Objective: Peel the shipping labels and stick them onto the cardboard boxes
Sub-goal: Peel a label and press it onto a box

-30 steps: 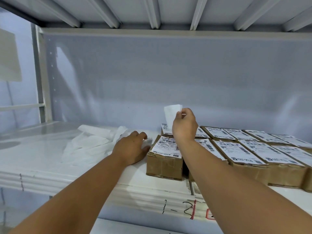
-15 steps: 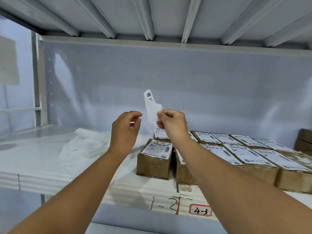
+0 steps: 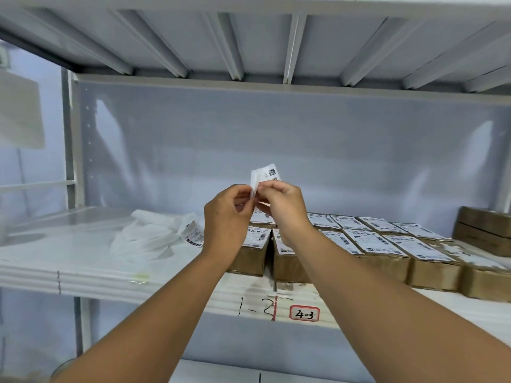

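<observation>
Both hands meet above the shelf; the left hand and the right hand each pinch the same label, which sticks up between their fingertips; below them sit rows of labelled boxes; crumpled backing paper lies left

White metal shelving unit with a pale grey back panel; ribbed underside of the upper shelf ran above that panel, which carried soft glare.

Matt brown cardboard boxes; glossy white shelf.
</observation>
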`<state>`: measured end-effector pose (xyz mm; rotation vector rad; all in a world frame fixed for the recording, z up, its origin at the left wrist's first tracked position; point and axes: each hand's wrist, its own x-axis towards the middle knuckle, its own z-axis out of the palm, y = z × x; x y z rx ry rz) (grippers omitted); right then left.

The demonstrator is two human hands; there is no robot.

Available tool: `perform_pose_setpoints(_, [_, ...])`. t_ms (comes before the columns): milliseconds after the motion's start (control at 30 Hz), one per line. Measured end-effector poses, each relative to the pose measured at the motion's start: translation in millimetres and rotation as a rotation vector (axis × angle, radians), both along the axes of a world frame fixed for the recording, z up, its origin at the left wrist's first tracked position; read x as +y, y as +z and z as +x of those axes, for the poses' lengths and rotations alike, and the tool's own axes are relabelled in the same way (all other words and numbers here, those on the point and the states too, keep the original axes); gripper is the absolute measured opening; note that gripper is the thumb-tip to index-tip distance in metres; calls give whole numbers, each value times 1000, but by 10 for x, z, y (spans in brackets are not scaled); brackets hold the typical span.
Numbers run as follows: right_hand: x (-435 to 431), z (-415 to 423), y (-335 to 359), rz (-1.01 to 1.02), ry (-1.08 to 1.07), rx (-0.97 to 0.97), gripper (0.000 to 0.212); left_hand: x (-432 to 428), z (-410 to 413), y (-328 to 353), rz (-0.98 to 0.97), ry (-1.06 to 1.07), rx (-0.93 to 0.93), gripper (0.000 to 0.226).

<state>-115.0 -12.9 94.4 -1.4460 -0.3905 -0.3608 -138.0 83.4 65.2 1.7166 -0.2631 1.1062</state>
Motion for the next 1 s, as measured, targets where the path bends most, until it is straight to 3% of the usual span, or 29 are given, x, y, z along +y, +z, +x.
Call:
perform_pose_setpoints(500, [-91, -250, -77, 6, 27, -48, 9, -213, -297, -56, -137, 34, 59, 15])
perform_pose_setpoints(833, [-7, -301, -85, -46, 41, -25, 2, -104, -381, -95, -99, 75, 54, 12])
perform_pose_setpoints(1000, [88, -345, -107, -29, 62, -20, 15, -88, -411, -61, -147, 64, 74, 17])
